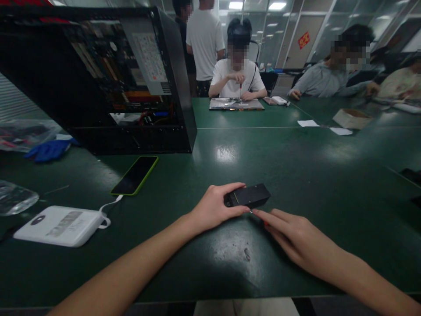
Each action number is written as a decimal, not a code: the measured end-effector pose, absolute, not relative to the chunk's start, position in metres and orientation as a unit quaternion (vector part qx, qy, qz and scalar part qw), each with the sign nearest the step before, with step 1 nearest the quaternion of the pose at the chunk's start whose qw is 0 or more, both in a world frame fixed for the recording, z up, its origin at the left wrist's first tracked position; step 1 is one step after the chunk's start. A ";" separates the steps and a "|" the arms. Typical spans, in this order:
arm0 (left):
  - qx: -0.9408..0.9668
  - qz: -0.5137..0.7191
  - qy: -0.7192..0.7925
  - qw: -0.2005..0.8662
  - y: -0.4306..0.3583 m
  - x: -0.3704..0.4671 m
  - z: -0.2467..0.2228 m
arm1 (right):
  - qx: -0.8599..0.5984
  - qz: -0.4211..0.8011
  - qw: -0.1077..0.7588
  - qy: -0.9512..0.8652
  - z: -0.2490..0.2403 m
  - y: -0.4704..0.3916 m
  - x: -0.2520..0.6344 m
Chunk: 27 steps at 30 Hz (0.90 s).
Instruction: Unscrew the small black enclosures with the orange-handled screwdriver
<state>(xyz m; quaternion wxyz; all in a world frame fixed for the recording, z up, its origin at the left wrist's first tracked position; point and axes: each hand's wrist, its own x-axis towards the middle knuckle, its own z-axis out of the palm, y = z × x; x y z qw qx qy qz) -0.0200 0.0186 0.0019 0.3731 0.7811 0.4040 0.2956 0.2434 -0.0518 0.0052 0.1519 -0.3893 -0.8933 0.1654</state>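
A small black box-shaped device (252, 195) lies in my left hand (215, 205), gripped between the thumb and fingers just above the green table. At its left end is a round dark detail, too small to make out. My right hand (292, 232) is closed around a thin screwdriver (265, 224), of which only a bit of red handle and a short metal shaft show. The shaft's tip is beside the device's near edge, close to my left thumb; whether it touches the device I cannot tell.
An open black computer case (177, 87) stands at the back left. Left of me lie a phone (135, 175), a cabled white power bank (62, 226) and a blue glove (49, 150). Across the table (158, 272), a person (237, 79) works over a flat panel (253, 104).
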 end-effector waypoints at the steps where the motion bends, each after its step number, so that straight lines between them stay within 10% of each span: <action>1: 0.779 0.296 0.406 0.374 0.019 -0.020 0.002 | -0.386 0.161 0.155 -0.895 0.003 -0.051 0.244; 22: 0.811 0.302 0.373 0.334 0.017 -0.019 -0.002 | -0.347 -0.007 0.246 -0.905 0.008 -0.023 0.331; 27: 0.831 0.282 0.344 0.335 0.013 -0.017 0.002 | -0.436 0.047 0.139 -0.888 0.016 0.025 0.308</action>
